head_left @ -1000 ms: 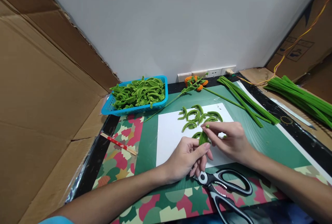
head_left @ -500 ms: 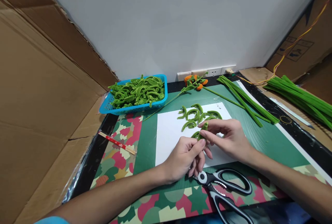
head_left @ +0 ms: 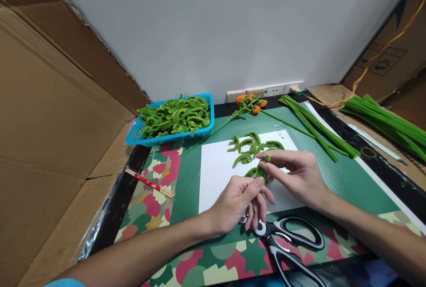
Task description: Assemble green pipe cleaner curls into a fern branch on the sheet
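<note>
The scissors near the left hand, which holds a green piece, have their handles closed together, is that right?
Not quite: the head view shows the handles of the scissors spread apart, not closed. The rest is right: they lie near the left hand, which holds a green piece.

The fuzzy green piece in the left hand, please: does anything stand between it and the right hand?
Nothing visible does: the right hand touches the fuzzy green piece near its upper end; the left hand pinches it lower. Curved green pieces on white paper lie beyond.
</note>
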Demonstrator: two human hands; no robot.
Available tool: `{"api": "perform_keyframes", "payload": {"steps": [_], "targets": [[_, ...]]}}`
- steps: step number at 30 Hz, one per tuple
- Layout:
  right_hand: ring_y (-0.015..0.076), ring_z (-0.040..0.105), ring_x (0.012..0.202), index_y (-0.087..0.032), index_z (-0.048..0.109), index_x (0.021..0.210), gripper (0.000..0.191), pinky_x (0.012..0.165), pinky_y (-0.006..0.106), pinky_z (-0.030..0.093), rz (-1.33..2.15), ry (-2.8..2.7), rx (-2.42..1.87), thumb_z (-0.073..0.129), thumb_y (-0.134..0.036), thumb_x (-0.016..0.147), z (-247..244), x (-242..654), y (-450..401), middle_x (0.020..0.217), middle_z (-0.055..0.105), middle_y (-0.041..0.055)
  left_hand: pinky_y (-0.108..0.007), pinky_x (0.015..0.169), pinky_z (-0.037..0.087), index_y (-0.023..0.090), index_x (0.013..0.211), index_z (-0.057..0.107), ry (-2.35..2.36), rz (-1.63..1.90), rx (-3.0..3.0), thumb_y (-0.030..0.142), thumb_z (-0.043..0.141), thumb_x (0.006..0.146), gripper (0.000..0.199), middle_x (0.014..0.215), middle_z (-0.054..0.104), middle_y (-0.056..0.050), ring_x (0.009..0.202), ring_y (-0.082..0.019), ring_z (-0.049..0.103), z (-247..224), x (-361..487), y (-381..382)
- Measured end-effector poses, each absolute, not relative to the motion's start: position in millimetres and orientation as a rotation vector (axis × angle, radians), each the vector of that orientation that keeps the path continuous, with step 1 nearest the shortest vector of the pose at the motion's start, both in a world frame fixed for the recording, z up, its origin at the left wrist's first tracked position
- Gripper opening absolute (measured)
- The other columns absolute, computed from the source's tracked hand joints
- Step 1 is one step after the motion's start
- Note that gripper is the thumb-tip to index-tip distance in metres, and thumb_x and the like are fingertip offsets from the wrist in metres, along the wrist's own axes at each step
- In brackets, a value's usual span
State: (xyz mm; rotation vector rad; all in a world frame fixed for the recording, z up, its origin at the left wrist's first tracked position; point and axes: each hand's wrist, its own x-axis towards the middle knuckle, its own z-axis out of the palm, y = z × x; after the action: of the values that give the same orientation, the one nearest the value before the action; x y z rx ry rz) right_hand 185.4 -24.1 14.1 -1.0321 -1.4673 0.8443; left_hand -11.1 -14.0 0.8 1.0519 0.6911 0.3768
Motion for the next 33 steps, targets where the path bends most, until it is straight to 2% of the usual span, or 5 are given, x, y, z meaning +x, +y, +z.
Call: {"api": "perform_keyframes", "payload": {"steps": [13, 21, 26, 29, 33], "targets": [[0.0140, 0.072, 0.067, -0.021, 0.075, 0.133, 0.038, 0.062, 0.024, 0.058, 0.357, -1.869, -0.825, 0.062, -0.006, 0.101, 1.7, 192.8, -28.9, 0.086, 0.079, 0.0057, -0.016, 0.033, 0.033, 0.008, 0.077, 0.072, 0.776, 0.398, 1.201, 0.070, 0.058, 0.098, 0.066, 0.054, 0.067, -0.005, 0.033, -0.007, 0.047, 1.2, -15.2, -14.6], [0.0156, 0.075, 0.071, -0.024, 0.074, 0.133, 0.036, 0.065, 0.025, 0.060, 0.323, -1.815, -0.917, 0.065, -0.011, 0.101, 6.6, 189.5, -27.6, 0.095, 0.082, 0.0052, -0.016, 0.035, 0.031, 0.009, 0.075, 0.074, 0.781, 0.398, 1.206, 0.071, 0.056, 0.099, 0.068, 0.053, 0.066, -0.005, 0.033, -0.006, 0.045, -0.5, -15.5, -14.9], [0.0152, 0.073, 0.070, -0.023, 0.073, 0.136, 0.041, 0.062, 0.024, 0.057, 0.277, -1.854, -0.823, 0.059, -0.007, 0.101, 1.8, 193.0, -24.4, 0.089, 0.080, 0.0050, -0.017, 0.036, 0.035, 0.010, 0.075, 0.073, 0.756, 0.368, 1.210, 0.072, 0.057, 0.097, 0.068, 0.053, 0.065, -0.005, 0.036, -0.007, 0.048, 1.0, -14.2, -14.0], [0.0146, 0.071, 0.067, -0.020, 0.076, 0.130, 0.036, 0.061, 0.024, 0.057, 0.304, -1.841, -0.859, 0.059, -0.007, 0.101, 2.7, 193.0, -23.3, 0.084, 0.079, 0.0046, -0.017, 0.036, 0.034, 0.010, 0.074, 0.073, 0.762, 0.362, 1.198, 0.071, 0.057, 0.097, 0.067, 0.053, 0.065, -0.005, 0.036, -0.007, 0.047, 2.1, -14.0, -14.0], [0.0150, 0.075, 0.072, -0.022, 0.078, 0.124, 0.028, 0.066, 0.023, 0.060, 0.477, -1.786, -0.973, 0.065, -0.015, 0.101, 10.8, 192.1, -24.2, 0.096, 0.083, 0.0045, -0.017, 0.037, 0.034, 0.010, 0.076, 0.072, 0.776, 0.376, 1.169, 0.070, 0.055, 0.098, 0.066, 0.052, 0.065, -0.004, 0.035, -0.007, 0.046, 4.3, -13.9, -14.1]]}}
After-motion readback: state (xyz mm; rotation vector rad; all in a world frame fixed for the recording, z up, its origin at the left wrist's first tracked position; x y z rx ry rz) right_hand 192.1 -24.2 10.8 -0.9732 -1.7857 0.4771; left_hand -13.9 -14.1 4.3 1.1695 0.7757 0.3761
